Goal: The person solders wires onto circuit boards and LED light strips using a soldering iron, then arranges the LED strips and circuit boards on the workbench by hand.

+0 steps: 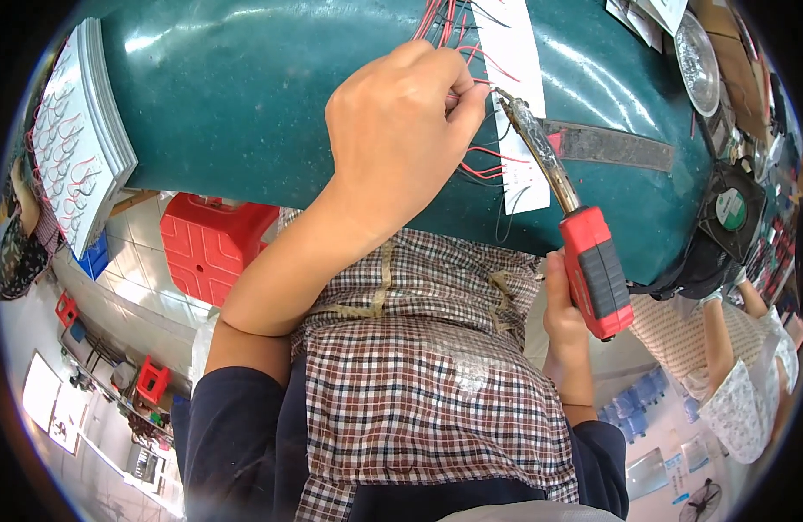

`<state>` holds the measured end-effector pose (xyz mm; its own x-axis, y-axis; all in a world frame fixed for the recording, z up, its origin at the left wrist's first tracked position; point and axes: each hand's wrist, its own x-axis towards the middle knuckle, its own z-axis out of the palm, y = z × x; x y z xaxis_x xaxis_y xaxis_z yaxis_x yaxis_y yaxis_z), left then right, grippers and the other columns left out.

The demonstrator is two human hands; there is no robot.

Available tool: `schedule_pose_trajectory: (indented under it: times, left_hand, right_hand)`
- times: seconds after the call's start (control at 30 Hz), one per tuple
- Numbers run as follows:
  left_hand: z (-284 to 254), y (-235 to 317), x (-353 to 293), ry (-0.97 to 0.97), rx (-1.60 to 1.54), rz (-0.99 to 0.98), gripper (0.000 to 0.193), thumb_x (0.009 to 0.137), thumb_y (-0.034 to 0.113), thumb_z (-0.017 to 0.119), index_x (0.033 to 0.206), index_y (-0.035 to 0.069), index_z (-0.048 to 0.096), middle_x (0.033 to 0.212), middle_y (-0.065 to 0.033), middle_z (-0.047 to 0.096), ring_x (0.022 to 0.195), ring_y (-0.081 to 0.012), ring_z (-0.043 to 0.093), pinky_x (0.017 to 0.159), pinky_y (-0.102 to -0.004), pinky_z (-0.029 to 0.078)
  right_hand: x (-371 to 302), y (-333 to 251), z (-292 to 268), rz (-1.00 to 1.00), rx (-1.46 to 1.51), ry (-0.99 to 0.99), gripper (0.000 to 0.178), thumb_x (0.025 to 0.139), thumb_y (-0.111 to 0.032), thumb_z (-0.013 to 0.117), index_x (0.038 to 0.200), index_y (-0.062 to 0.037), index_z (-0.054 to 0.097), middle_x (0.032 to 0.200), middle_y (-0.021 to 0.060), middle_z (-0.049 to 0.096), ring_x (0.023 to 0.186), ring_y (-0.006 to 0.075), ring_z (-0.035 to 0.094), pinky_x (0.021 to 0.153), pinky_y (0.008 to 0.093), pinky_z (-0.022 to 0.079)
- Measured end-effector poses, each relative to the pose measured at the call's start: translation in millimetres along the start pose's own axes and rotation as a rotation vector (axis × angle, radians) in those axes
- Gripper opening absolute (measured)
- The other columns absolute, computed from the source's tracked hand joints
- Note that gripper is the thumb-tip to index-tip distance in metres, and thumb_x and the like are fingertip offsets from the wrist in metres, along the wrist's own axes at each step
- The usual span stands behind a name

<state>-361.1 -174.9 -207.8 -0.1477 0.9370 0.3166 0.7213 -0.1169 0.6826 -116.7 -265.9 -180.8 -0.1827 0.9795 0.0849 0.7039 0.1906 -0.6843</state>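
Green surface (pixel 236 113) with a white strip (pixel 525 187), a soldering iron (pixel 545 157) and thin red and black wires (pixel 483 170).
The strip, cut off by the upper edge, lies on the surface, its marks too fine to read; the left hand (pixel 401 113) hides part of the wires, pinching a red one above it. The right hand (pixel 562 309), mostly behind the red-and-black handle, grips the iron, whose tip may or may not touch the wire. A black fan's round green label (pixel 730 209) is illegible.

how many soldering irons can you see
1: the red-and-black soldering iron, in the right hand, its tip near the left hand. Others may be hidden.
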Motion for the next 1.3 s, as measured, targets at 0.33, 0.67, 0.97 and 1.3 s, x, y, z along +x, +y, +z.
schedule_pose_trajectory:
  times: [0.33, 0.67, 0.97, 1.3]
  left_hand:
    - [0, 0, 0, -0.003, 0.015, 0.004, 0.018, 0.077, 0.013, 0.080, 0.070, 0.007, 0.065, 0.066, -0.0005, 0.060, 0.051, -0.0140, 0.055, 0.048, -0.0279, 0.041]
    - [1, 0, -3, -0.002, 0.018, -0.008, 0.017, 0.077, 0.013, 0.080, 0.071, 0.007, 0.065, 0.068, -0.0017, 0.061, 0.056, -0.0163, 0.060, 0.050, -0.0290, 0.044]
    - [2, 0, -1, 0.004, 0.002, -0.019, 0.020, 0.071, 0.013, 0.081, 0.068, 0.008, 0.062, 0.070, -0.0043, 0.061, 0.062, -0.0258, 0.062, 0.054, -0.0371, 0.049]
    - [-17, 4, 0, -0.018, 0.033, -0.064, 0.016, 0.076, 0.012, 0.076, 0.069, 0.009, 0.062, 0.069, -0.0058, 0.059, 0.060, -0.0260, 0.060, 0.055, -0.0372, 0.047]
  right_hand:
    - [-5, 1, -5, 0.017, -0.042, -0.007, 0.021, 0.075, -0.002, 0.079, 0.092, 0.0002, 0.067, 0.084, 0.0135, 0.064, 0.066, 0.0272, 0.065, 0.057, 0.0335, 0.051]
    - [-7, -2, -1, 0.094, 0.025, 0.035, 0.022, 0.075, -0.001, 0.080, 0.094, 0.0009, 0.068, 0.091, 0.0148, 0.067, 0.072, 0.0276, 0.067, 0.063, 0.0332, 0.053]
    - [4, -4, -1, 0.016, 0.011, 0.004, 0.020, 0.075, -0.001, 0.080, 0.090, 0.0002, 0.067, 0.084, 0.0122, 0.065, 0.067, 0.0257, 0.065, 0.059, 0.0329, 0.051]
    - [-10, 2, 1, 0.108, -0.030, 0.071, 0.013, 0.083, -0.008, 0.076, 0.086, -0.0035, 0.065, 0.073, 0.0104, 0.055, 0.060, 0.0259, 0.053, 0.055, 0.0384, 0.043]
